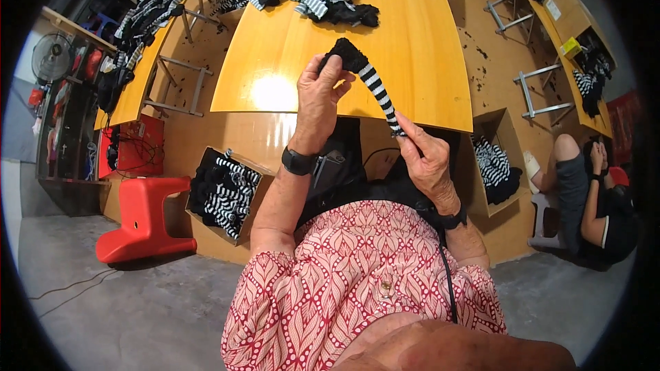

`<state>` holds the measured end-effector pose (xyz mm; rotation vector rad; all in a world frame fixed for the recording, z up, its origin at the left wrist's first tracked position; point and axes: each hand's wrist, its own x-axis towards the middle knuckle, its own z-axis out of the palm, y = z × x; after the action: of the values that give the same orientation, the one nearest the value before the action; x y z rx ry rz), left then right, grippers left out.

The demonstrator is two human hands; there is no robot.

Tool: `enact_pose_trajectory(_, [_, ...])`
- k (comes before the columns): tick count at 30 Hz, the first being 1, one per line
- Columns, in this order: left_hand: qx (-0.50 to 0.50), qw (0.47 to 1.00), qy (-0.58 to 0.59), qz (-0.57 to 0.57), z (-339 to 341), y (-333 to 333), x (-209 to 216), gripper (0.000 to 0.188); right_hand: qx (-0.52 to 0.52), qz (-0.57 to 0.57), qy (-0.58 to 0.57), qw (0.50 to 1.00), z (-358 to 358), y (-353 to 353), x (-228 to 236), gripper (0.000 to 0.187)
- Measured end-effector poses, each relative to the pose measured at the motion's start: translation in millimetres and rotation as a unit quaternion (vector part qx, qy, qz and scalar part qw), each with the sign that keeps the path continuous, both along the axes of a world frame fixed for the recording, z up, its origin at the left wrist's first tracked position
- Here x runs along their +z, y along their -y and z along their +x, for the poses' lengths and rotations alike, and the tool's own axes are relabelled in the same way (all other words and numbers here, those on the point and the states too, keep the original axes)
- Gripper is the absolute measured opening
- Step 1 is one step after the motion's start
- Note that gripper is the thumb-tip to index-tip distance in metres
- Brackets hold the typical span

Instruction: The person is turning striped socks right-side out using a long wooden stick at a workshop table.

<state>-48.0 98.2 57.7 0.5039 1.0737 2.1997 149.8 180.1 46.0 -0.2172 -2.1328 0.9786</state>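
Observation:
A knitted sock (377, 88) with black and white stripes and a fuzzy black end is stretched between my two hands, above the near edge of the wooden table (275, 62). My left hand (316, 96) pinches the black end, thumb on top. Lower and to the right, my right hand (426, 161) grips the striped end between thumb and fingers. The sock bends in a curve from one hand to the other. At the table's far side lies a pile of similar black and striped knitted pieces (337, 10).
Cardboard boxes of striped knits stand on the left (251, 209) and right (485, 196). A red plastic stool (148, 216) is at the left. Side tables (155, 48) hold more knits. Another person (591, 199) sits at the far right, hands together.

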Motion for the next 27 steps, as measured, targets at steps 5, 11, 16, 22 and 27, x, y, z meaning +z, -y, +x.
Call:
enact_pose_trajectory(5, [-0.08,0.975,0.169,0.118,2.8,-9.7,2.2,0.014,-0.02,0.01,-0.021,1.0,-3.4,3.6,-0.9,0.039])
enact_pose_trajectory(11, [0.058,0.993,-0.099,-0.023,14.2,-20.9,6.7,0.018,-0.035,0.003,-0.025,0.999,-1.7,1.5,-2.8,0.038])
enact_pose_trajectory(16, [0.063,0.981,-0.179,-0.027,22.4,-22.9,3.0,0.014,-0.044,-0.011,0.011,0.999,1.4,-2.9,-2.9,0.038])
enact_pose_trajectory(22, [0.082,0.97,-0.218,-0.063,22.6,-17.3,4.4,0.014,-0.018,-0.089,0.018,0.996,1.3,-0.2,1.9,0.034])
enact_pose_trajectory(27, [0.035,0.972,-0.225,-0.06,13.5,-8.2,13.3,0.017,0.026,-0.163,0.038,0.986,2.9,-7.2,11.1,0.031])
